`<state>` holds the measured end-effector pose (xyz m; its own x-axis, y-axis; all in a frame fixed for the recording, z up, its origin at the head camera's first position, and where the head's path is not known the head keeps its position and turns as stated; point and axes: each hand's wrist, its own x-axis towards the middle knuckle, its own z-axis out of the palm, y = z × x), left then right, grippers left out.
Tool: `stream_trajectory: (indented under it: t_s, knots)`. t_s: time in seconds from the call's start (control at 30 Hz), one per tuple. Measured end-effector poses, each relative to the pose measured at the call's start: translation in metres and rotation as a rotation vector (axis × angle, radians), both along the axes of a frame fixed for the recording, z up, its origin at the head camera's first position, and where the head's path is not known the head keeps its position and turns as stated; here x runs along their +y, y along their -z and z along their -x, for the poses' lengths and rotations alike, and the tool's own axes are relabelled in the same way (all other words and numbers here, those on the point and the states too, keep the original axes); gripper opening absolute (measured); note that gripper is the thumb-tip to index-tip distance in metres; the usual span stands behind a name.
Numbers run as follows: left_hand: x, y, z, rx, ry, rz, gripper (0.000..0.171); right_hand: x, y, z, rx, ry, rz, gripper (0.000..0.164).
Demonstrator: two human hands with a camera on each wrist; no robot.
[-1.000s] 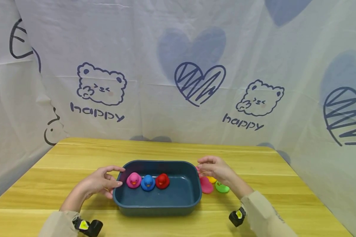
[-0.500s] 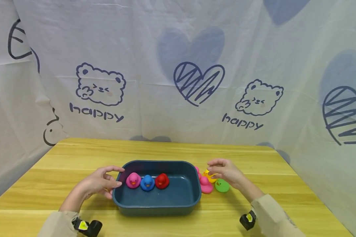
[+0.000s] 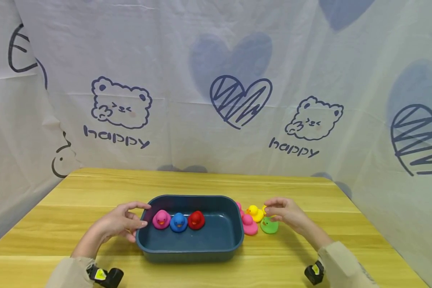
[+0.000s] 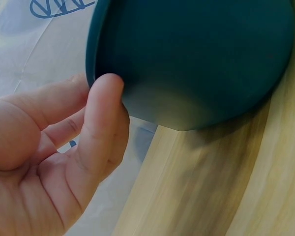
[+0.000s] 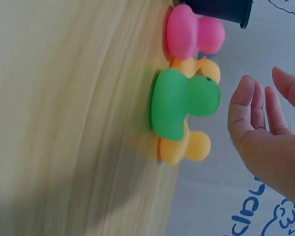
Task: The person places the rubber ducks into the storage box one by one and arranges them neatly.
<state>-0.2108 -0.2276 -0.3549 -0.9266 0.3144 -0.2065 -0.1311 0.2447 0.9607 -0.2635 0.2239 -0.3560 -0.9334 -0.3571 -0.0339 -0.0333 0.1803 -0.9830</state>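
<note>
My left hand grips the left end of a dark blue plastic bin, thumb and fingers at its rim. Inside the bin a pink rubber duck, a blue duck and a red duck sit in a row. My right hand hovers over the ducks on the table right of the bin, its fingers loosely bent with nothing between them. Nearest to it are a green duck and a yellow duck, which the fingers partly cover in the head view.
Beside the bin's right end stand another yellow duck and a pink duck. A further pink duck is mostly hidden behind the bin's edge. The wooden table ends at a printed white cloth.
My right hand has moved right, from the bin's right end to above the green duck, uncovering the pink and yellow ducks. My left hand and the bin stay in place.
</note>
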Motion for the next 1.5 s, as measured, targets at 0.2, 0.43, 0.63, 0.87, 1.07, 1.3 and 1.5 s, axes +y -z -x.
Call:
stream_trajectory:
  t_s: [0.2, 0.43, 0.63, 0.87, 1.07, 1.3, 1.5]
  knots:
    - [0.0, 0.001, 0.0, -0.003, -0.006, -0.002, 0.055, 0.011, 0.004, 0.002, -0.002, -0.002, -0.033, 0.033]
    - [0.0, 0.001, 0.0, -0.001, -0.004, -0.005, 0.055, 0.018, 0.006, 0.002, -0.026, -0.029, -0.102, 0.042]
    - [0.0, 0.001, -0.001, 0.003, -0.002, -0.001, 0.056, 0.022, 0.01, 0.004, -0.016, -0.016, -0.157, 0.042]
    - [-0.001, 0.001, 0.0, 0.005, -0.003, 0.0, 0.057, 0.025, 0.016, 0.007, 0.009, -0.078, -0.178, 0.041]
    - [-0.001, 0.001, 0.0, 0.009, 0.005, -0.001, 0.058, 0.025, 0.018, 0.008, -0.006, -0.095, -0.207, 0.041]
    - [-0.001, 0.001, 0.0, 0.005, 0.005, -0.002, 0.058, 0.024, 0.02, 0.01, 0.013, -0.097, -0.263, 0.044]
    - [-0.001, 0.001, 0.0, 0.005, 0.004, 0.0, 0.058, 0.022, 0.021, 0.01, 0.034, -0.095, -0.275, 0.044]
